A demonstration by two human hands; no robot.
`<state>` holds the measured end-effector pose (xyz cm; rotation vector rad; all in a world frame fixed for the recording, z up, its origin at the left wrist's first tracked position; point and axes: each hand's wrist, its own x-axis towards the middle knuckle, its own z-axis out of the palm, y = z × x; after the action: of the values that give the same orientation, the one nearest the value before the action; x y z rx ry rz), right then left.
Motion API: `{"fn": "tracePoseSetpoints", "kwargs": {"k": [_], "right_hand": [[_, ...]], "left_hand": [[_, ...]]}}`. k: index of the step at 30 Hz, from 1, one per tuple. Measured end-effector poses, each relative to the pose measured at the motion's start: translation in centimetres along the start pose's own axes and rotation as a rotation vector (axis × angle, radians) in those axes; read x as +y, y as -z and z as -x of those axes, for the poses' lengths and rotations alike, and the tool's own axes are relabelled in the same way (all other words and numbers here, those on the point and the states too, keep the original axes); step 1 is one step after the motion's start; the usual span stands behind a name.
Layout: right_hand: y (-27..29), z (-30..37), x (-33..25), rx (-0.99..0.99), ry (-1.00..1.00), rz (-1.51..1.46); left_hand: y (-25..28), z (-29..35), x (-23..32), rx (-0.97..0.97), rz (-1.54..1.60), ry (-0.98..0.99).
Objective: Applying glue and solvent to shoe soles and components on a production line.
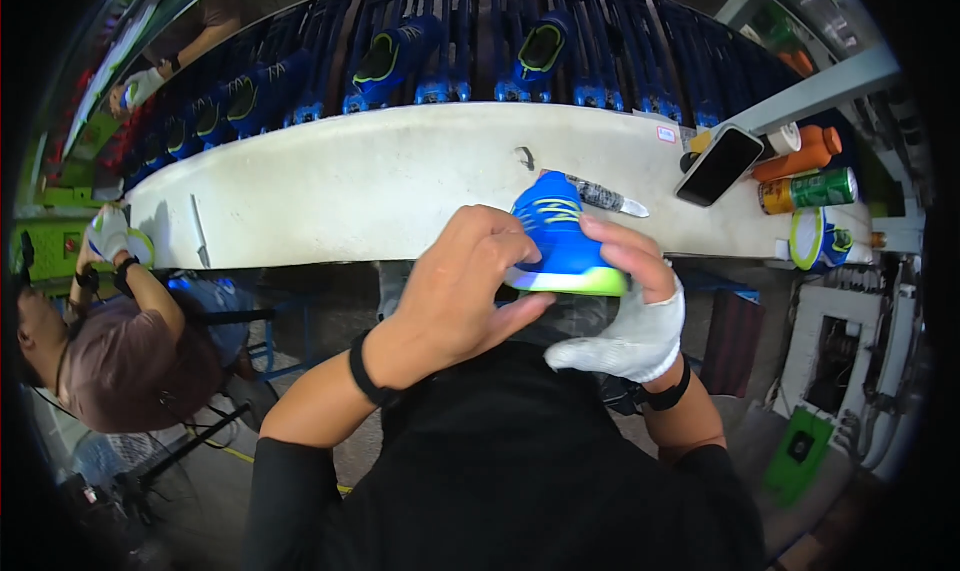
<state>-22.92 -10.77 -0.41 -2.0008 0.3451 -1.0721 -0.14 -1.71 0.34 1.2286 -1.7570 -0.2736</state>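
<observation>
A blue sneaker point(560, 239) with yellow-green laces and a white and lime sole is held between my two hands, toe toward me, over the near edge of the white bench point(330, 196). Bare, my left hand point(462, 286) grips the sneaker's left side, thumb beneath the sole. My right hand point(640, 306), in a white glove with some fingertips bare, closes on its right side. Just beyond the sneaker lie a marbled-handle knife-like tool point(605, 197) with a pale tip and a small dark curved scrap point(525, 158).
Behind the bench runs a dark slatted conveyor point(450, 41) carrying several blue sneakers point(395, 56). At right are a phone point(720, 166), an orange bottle point(798, 154), a green can point(810, 190) and another shoe point(820, 239). A thin white tool point(200, 231) lies left, near a seated co-worker point(140, 356) handling a shoe.
</observation>
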Motion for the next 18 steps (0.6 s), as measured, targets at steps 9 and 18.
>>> {"fn": "tracePoseSetpoints", "kwargs": {"k": [9, 18], "right_hand": [[1.3, -1.5, -0.2, -0.048, -0.092, 0.263], [1.7, -1.4, 0.4, -0.175, -0.008, 0.115]], "left_hand": [[-4.8, 2.4, -1.2, 0.101, 0.199, 0.103], [-3.3, 2.8, -2.1, 0.046, 0.142, -0.037]]}}
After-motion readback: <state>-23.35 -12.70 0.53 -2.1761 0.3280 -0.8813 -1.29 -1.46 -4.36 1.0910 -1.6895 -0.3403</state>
